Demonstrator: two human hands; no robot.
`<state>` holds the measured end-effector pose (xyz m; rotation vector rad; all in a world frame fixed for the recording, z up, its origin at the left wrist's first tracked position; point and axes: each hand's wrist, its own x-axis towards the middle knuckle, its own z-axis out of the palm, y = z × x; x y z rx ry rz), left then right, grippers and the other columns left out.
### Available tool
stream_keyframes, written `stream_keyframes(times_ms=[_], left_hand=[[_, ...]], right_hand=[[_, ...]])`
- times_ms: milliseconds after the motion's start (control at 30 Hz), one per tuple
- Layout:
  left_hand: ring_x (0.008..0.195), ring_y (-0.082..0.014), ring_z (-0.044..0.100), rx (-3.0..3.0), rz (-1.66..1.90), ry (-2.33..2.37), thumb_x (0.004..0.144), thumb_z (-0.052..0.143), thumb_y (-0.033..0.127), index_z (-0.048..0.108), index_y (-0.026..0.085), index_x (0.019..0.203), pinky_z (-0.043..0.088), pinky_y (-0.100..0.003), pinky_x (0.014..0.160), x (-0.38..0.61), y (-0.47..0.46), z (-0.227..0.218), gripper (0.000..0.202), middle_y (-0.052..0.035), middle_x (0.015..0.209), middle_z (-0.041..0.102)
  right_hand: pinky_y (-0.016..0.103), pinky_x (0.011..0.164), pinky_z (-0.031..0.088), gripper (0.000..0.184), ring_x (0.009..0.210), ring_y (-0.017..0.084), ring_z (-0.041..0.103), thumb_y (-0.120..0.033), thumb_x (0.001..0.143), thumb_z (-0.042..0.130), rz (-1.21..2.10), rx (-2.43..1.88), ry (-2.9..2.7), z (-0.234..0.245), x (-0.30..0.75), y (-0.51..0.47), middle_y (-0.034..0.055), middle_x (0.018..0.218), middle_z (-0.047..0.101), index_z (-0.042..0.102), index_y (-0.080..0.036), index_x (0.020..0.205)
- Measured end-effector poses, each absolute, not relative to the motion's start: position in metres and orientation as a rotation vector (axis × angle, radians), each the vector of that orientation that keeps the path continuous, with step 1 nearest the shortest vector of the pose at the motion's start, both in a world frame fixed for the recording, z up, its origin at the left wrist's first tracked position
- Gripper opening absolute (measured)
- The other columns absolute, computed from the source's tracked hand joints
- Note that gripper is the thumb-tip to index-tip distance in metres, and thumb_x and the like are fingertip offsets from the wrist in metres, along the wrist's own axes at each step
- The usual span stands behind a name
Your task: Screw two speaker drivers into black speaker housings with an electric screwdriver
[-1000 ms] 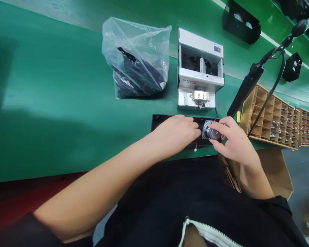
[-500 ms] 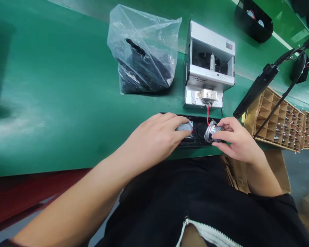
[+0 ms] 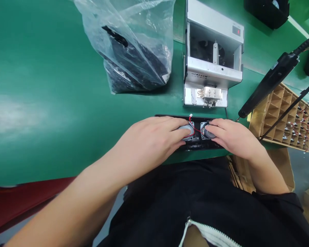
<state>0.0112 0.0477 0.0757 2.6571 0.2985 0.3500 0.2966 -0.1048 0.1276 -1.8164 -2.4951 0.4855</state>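
Note:
A long black plastic housing (image 3: 195,146) lies on the bench before me. Two small loudspeakers with grey round backs and square metal frames sit in it side by side. The fingers of my left hand (image 3: 154,144) are around the left loudspeaker (image 3: 186,130), partly covering it. My right hand (image 3: 234,137) holds the right loudspeaker (image 3: 205,131) with thumb and fingers, hiding its outer side. Red wires (image 3: 194,128) run across the left loudspeaker toward the right one, ending in a white plug (image 3: 190,116) at the housing's far edge.
Behind the housing stands a silver screw-feeder machine (image 3: 213,73). To its left is a clear plastic bag (image 3: 141,44) with black parts. A black electric screwdriver (image 3: 269,85) hangs at the right, over a cardboard divider box (image 3: 277,113) of wired loudspeakers. A black bin (image 3: 267,12) is farther back.
My right hand has lowered the tilted right loudspeaker flat into the housing. The red wire now lies toward the left loudspeaker. My left hand stays on its loudspeaker; the view has shifted closer.

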Motion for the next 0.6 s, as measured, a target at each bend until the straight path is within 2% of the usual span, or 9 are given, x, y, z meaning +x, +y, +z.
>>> stream_keyframes(times_ms=[133,367,467,600], left_hand=[[0.123,-0.0355,0.093,2.614,0.355,0.314,0.124,0.061,0.029,0.091,0.027,0.138,0.077,-0.049,0.106,0.010,0.047,0.076,0.032,-0.0133,0.143,0.093],[0.125,-0.0347,0.092,2.613,0.384,0.323,0.126,0.060,0.028,0.091,0.028,0.141,0.076,-0.049,0.108,0.008,0.043,0.076,0.035,-0.0126,0.144,0.093],[0.125,-0.0347,0.092,2.604,0.405,0.324,0.126,0.060,0.028,0.091,0.027,0.142,0.076,-0.049,0.108,0.006,0.043,0.076,0.035,-0.0131,0.144,0.093],[0.128,-0.0334,0.091,2.550,0.376,0.362,0.126,0.061,0.030,0.091,0.032,0.143,0.077,-0.048,0.110,0.005,0.043,0.076,0.034,-0.0097,0.147,0.092]], right_hand=[[0.046,0.095,0.079,0.034,0.115,0.029,0.088,-0.025,0.117,0.072,0.501,-1.847,-2.525,0.127,0.294,-0.106,0.0173,0.143,0.089,0.079,-0.024,0.151],[0.047,0.099,0.081,0.044,0.122,0.029,0.089,-0.012,0.118,0.062,0.462,-1.871,-2.535,0.128,0.286,-0.113,0.0182,0.148,0.090,0.077,-0.021,0.159],[0.046,0.100,0.082,0.043,0.122,0.030,0.090,-0.014,0.119,0.061,0.430,-1.854,-2.538,0.128,0.284,-0.114,0.0189,0.146,0.091,0.078,-0.019,0.158],[0.046,0.103,0.082,0.040,0.120,0.028,0.091,-0.020,0.119,0.066,0.408,-1.856,-2.502,0.128,0.285,-0.114,0.0161,0.144,0.092,0.080,-0.022,0.156]])
